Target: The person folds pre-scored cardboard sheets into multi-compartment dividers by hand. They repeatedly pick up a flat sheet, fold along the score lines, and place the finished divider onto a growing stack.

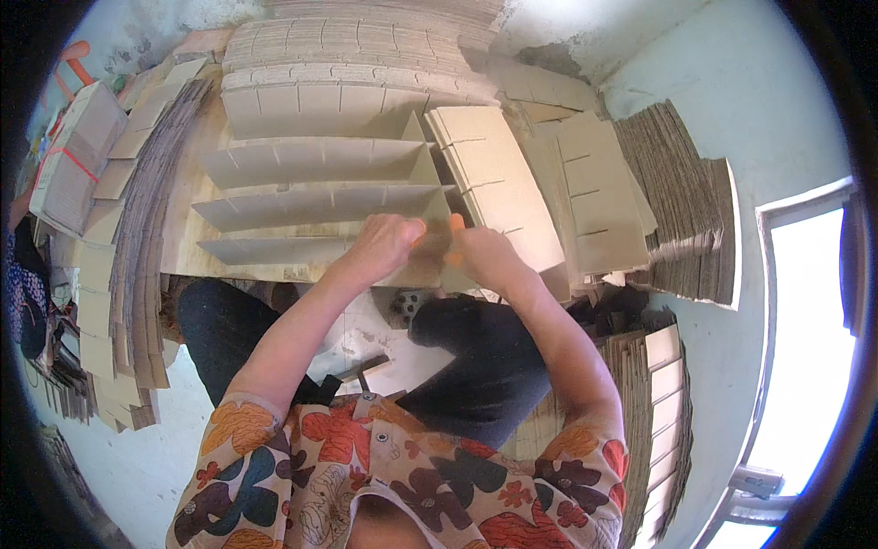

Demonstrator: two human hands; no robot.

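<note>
Several long slotted cardboard strips (320, 209) stand on edge in rows across the table. At their right ends, a crosswise cardboard strip (422, 165) stands upright between them. My left hand (384, 245) is closed at the right end of the nearest row, an orange finger cover showing at its thumb. Close beside it, my right hand (489, 258) is closed too, with orange covers on its finger and thumb. Both hands pinch cardboard at the near end of the crosswise strip; their fingertips partly hide the joint. Right of it lies a stack of slotted cardboard strips (498, 174).
More cardboard stacks line the table's back (347, 46) and right side (604, 197). A tall pile (681, 192) stands by the right wall. To the left are layered cardboard strips (137, 238) and a bundle tied with red string (78, 160). A patterned ball (408, 306) lies below the table.
</note>
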